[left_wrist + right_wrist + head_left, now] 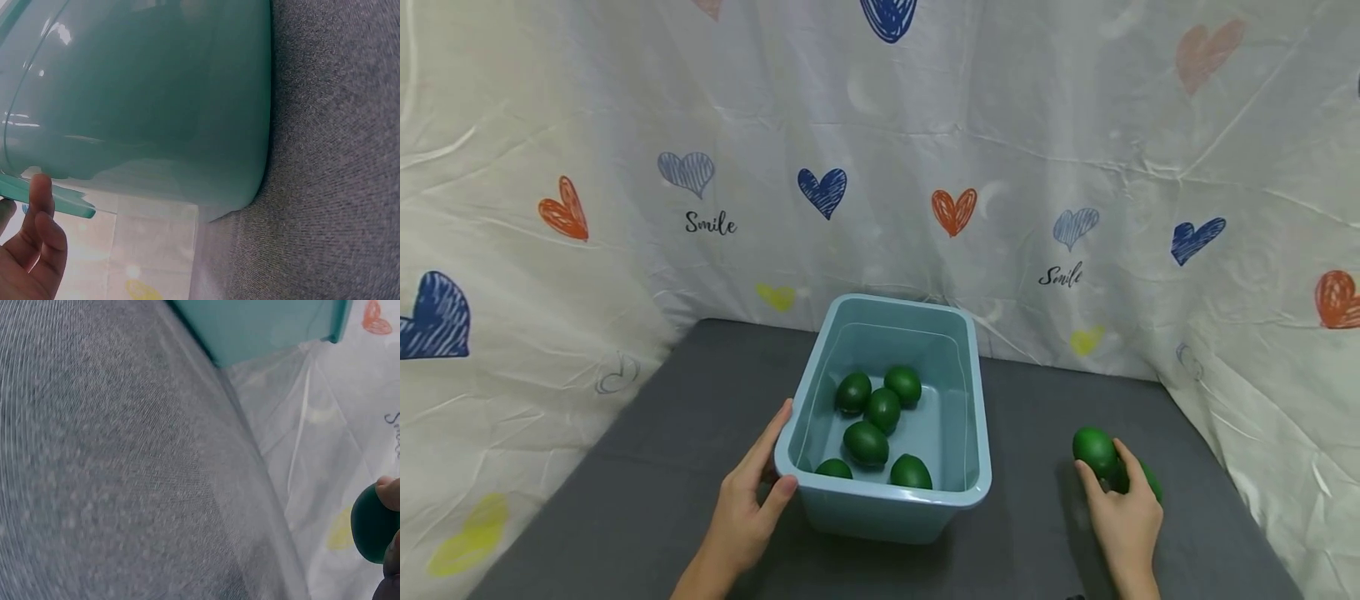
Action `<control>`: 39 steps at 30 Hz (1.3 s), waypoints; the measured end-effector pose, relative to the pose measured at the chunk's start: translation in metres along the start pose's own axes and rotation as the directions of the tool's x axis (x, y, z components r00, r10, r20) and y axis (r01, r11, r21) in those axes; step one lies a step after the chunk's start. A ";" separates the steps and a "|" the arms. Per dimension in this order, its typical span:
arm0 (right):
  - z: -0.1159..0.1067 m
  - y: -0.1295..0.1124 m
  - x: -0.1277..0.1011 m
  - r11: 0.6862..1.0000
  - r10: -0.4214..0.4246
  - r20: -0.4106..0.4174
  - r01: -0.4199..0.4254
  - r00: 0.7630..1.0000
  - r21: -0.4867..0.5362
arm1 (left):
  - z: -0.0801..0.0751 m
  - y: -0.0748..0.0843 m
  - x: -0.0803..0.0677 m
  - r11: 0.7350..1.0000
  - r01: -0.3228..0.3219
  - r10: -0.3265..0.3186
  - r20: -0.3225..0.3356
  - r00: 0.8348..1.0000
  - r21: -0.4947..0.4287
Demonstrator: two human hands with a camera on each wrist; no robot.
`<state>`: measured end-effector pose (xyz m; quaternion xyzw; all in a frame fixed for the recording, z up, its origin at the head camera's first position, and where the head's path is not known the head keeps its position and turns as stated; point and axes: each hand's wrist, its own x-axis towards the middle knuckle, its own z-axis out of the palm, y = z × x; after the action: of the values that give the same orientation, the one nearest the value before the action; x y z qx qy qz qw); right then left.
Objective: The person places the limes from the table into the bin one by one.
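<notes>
Now: one hand on the bin, one on a lime

Left hand point(747, 500) rests on the bin point(977, 417) at its near left corner, thumb on the rim, fingers relaxed along the wall. Six limes point(867, 442) lie inside. The bin sits mid-table point(662, 467). Right hand point(1122, 512), near the table's right edge, curls its fingers round a lime point(1094, 451); another lies just behind it.
</notes>
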<state>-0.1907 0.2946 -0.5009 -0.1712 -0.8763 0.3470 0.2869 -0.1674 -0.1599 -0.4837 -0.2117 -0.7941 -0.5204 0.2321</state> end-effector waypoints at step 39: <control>-0.011 -0.072 -0.003 0.951 -0.283 -0.011 0.282 0.959 0.127 | -0.002 0.001 -0.001 1.000 0.019 -0.019 0.010 1.000 -0.011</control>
<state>-0.1886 0.2476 -0.4446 -0.0243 -0.8690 0.3581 0.3406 -0.1659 -0.1616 -0.4825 -0.2077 -0.7944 -0.5259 0.2220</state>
